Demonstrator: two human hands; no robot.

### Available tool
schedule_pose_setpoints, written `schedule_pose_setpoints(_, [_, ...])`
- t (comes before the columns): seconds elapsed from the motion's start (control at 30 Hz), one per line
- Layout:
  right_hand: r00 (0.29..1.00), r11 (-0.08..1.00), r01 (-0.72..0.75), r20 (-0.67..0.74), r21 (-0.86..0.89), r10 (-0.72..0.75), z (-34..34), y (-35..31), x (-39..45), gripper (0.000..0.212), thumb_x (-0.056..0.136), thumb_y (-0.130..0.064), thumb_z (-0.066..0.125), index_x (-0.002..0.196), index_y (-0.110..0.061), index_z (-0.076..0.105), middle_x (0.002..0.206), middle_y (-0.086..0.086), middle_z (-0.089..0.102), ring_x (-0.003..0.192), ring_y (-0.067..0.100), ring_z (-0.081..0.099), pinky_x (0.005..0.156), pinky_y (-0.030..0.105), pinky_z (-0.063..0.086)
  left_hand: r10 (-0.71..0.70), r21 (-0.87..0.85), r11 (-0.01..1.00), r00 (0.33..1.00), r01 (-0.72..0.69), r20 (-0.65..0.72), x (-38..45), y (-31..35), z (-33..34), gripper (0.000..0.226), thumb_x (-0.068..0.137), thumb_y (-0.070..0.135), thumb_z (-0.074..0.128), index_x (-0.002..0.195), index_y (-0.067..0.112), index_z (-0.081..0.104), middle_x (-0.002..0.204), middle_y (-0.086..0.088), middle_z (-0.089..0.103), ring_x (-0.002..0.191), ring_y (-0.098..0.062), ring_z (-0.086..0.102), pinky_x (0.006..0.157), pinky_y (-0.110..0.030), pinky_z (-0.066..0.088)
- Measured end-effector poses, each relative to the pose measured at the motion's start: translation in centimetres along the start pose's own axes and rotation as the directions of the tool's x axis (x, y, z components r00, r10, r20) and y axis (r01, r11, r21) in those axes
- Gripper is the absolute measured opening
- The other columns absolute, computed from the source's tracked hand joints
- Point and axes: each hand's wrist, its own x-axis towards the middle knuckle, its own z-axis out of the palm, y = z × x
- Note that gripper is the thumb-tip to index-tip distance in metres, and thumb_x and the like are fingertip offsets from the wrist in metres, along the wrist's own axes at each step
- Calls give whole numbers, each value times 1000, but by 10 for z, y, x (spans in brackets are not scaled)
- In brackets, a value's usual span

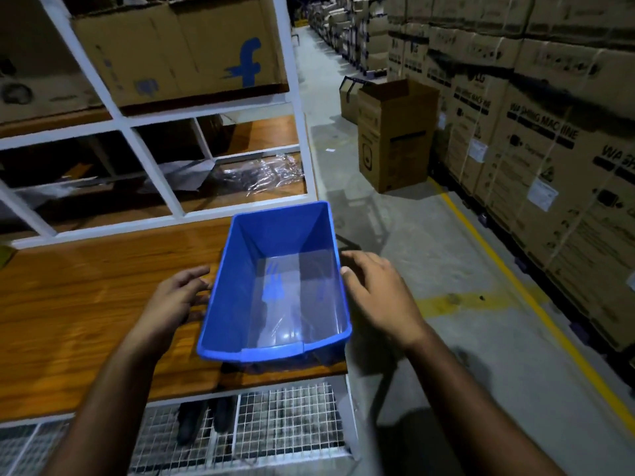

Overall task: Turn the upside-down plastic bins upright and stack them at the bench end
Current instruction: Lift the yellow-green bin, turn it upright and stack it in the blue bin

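A blue plastic bin (275,290) stands upright, open side up, at the right end of the wooden bench (86,321). It is empty, with a glossy floor inside. My left hand (175,297) hovers just left of the bin's long wall, fingers spread, holding nothing. On the other side my right hand (374,293) is beside the right wall, thumb close to the rim, fingers apart. Whether either hand touches the bin is unclear. No other bin is in view.
A white metal shelf frame (302,139) rises behind the bench, with cardboard boxes (178,49) above and crumpled plastic wrap (261,173) on its lower board. Right of the bench is a concrete aisle with a yellow line (515,280), an open carton (395,135) and stacked washing-machine cartons (549,132). A wire mesh panel (240,427) sits under the bench.
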Motion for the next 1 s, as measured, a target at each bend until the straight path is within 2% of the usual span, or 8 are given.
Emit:
schedule_pose_setpoints(0.17, [977, 949, 213, 78, -233, -201, 4, -50, 10, 46, 96, -43, 46, 136, -22, 54, 139, -1, 54, 128, 18, 45, 105, 40, 44, 129, 14, 992, 985, -129, -111, -1, -8, -18, 35, 97, 13, 54, 133, 16, 55, 95, -5, 61, 90, -20, 60, 65, -32, 48])
schedule_pose_setpoints(0.3, [954, 902, 297, 138, -314, -266, 34, -93, 19, 48, 96, -45, 45, 138, -23, 51, 143, 0, 51, 131, 20, 42, 104, 43, 43, 265, 28, 964, 936, -266, -234, -7, -17, -59, 35, 95, 11, 58, 131, 14, 57, 81, 0, 54, 76, -11, 54, 71, -33, 47])
schedule_pose_setpoints(0.37, [941, 871, 335, 167, -360, -294, 53, -121, 23, 49, 98, -48, 40, 140, -25, 49, 146, 0, 48, 133, 22, 40, 102, 43, 44, 318, 101, 948, 920, -302, -229, -9, -25, -89, 38, 92, 24, 63, 129, 20, 59, 95, 3, 65, 89, -10, 60, 84, -37, 49])
schedule_pose_setpoints(0.43, [912, 819, 407, 219, -404, -346, 79, -154, 28, 52, 98, -51, 35, 141, -26, 47, 148, 1, 47, 133, 23, 40, 100, 42, 44, 358, 214, 926, 901, -310, -247, -10, -39, -127, 46, 84, 41, 57, 127, 26, 60, 113, 2, 67, 107, -13, 61, 92, -40, 50])
schedule_pose_setpoints(0.57, [869, 759, 491, 297, -428, -395, 151, -228, 34, 56, 98, -54, 30, 145, -26, 41, 151, 1, 43, 135, 23, 38, 100, 41, 43, 388, 428, 870, 874, -243, -292, -8, -79, -206, 46, 84, 54, 46, 128, 43, 52, 124, 5, 61, 120, -19, 52, 91, -42, 49])
schedule_pose_setpoints(0.73, [812, 728, 574, 376, -376, -446, 275, -341, 38, 61, 98, -57, 26, 149, -25, 35, 153, -1, 40, 138, 21, 35, 103, 42, 43, 400, 660, 740, 873, -129, -278, -3, -134, -333, 59, 85, 51, 42, 137, 25, 51, 132, -3, 60, 124, -28, 48, 97, -46, 43])
schedule_pose_setpoints(0.87, [770, 745, 608, 435, -275, -467, 363, -426, 38, 61, 99, -59, 26, 152, -28, 28, 158, -2, 34, 143, 19, 29, 109, 45, 39, 346, 737, 676, 881, 4, -322, -1, -162, -433, 54, 95, 41, 51, 145, 28, 40, 144, 1, 50, 135, -23, 38, 104, -45, 36])
schedule_pose_setpoints(1.0, [755, 758, 612, 454, -228, -473, 433, -489, 44, 62, 99, -58, 27, 153, -29, 25, 157, -3, 34, 142, 19, 30, 110, 45, 38, 298, 786, 614, 899, 78, -322, 12, -181, -516, 57, 97, 44, 47, 149, 31, 30, 150, 5, 41, 141, -20, 29, 110, -47, 31])
